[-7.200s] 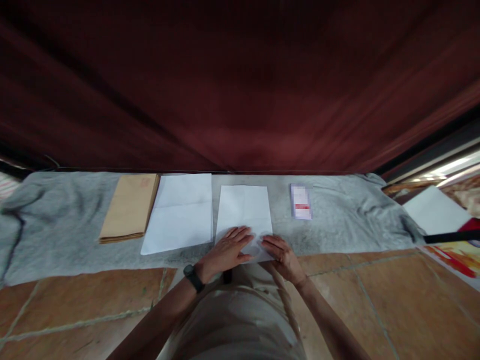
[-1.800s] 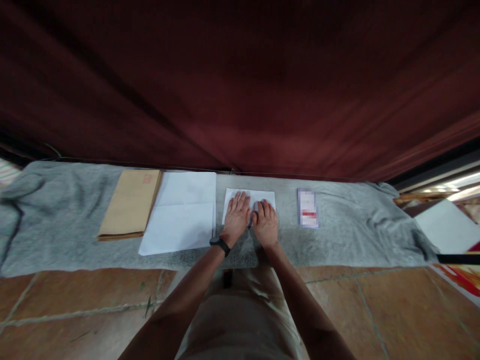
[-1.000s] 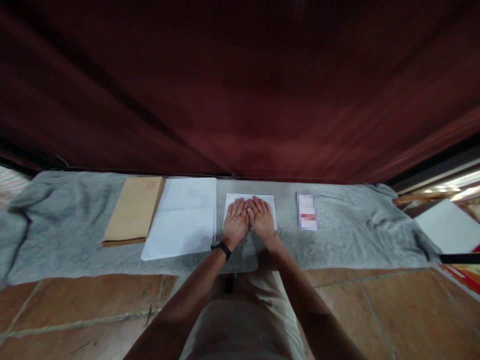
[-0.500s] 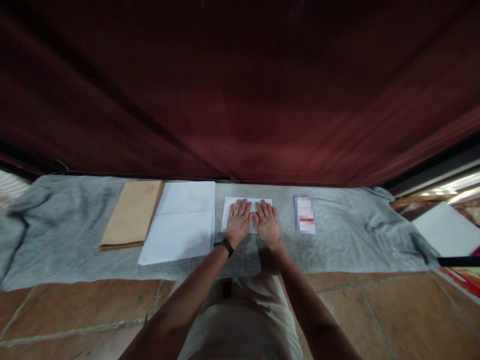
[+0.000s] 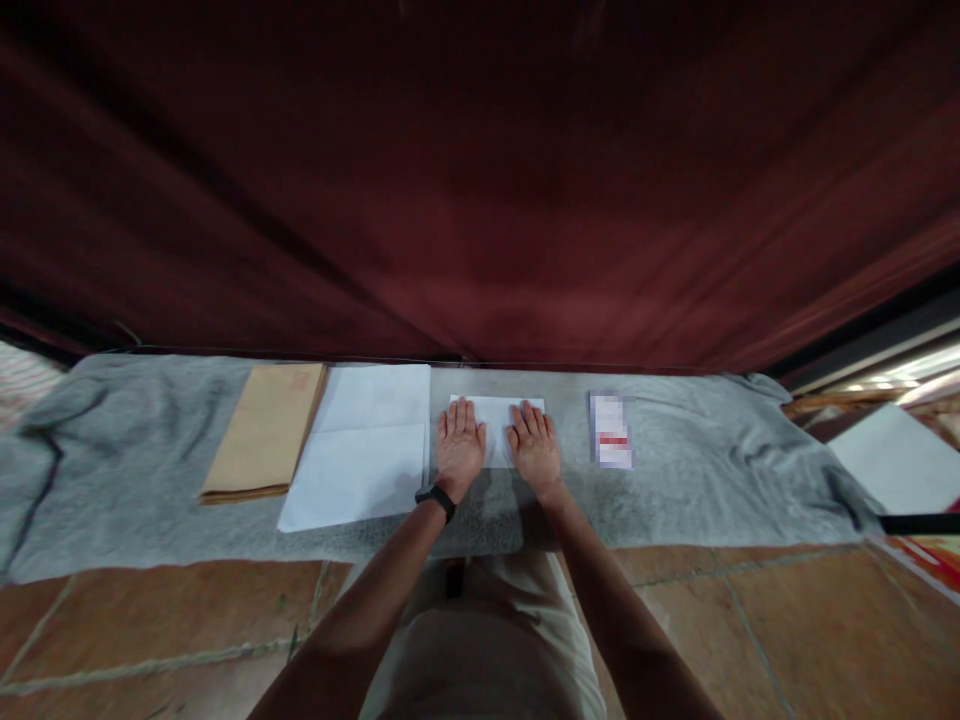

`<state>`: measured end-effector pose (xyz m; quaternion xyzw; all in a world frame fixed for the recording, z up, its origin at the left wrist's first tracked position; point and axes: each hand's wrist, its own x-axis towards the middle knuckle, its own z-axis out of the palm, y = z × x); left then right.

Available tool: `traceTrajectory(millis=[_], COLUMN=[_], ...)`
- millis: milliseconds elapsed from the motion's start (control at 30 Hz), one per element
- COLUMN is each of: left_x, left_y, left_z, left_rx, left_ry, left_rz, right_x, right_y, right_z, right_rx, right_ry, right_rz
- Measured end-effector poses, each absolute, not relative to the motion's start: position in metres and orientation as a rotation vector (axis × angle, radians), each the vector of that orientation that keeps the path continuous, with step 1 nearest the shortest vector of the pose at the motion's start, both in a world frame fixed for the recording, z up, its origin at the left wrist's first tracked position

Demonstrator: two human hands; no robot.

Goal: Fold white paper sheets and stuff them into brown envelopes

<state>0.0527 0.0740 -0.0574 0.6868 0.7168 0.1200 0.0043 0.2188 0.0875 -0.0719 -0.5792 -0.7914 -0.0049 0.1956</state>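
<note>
A small white sheet of paper (image 5: 497, 430), which looks folded, lies flat on a grey cloth (image 5: 697, 460). My left hand (image 5: 460, 445) rests flat on the left end of this paper, fingers stretched out away from me. On its right part lies my right hand (image 5: 534, 445), palm down with the fingers a little spread. Between the two hands a strip of bare paper shows. Just left of my left hand is a stack of larger white sheets (image 5: 367, 450) with a crease across the middle.
Left of the white sheets sits a stack of brown envelopes (image 5: 266, 430). A small blurred packet with a red band (image 5: 613, 440) lies to the right. Behind the cloth rises a dark red surface (image 5: 480, 220). Floor tiles (image 5: 187, 620) show below, and a white board (image 5: 896, 460) stands far right.
My left hand has slid left across the small paper, away from my right hand, and more of the paper shows between them. My right hand has stayed in place.
</note>
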Motion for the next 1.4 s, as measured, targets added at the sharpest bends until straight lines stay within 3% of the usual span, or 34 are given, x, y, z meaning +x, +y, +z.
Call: traceTrajectory(millis=[600, 1400], left_x=[0.057, 0.094], left_y=[0.058, 0.089], left_z=[-0.057, -0.061], left_rx=[2.264, 2.364], left_ry=[2.078, 1.896], left_rz=[0.356, 0.384], right_x=[0.181, 0.235], right_y=[0.085, 0.084], right_z=[-0.064, -0.068], right_rx=[-1.536, -1.675], right_ry=[-2.275, -2.203], right_rz=[0.174, 0.022])
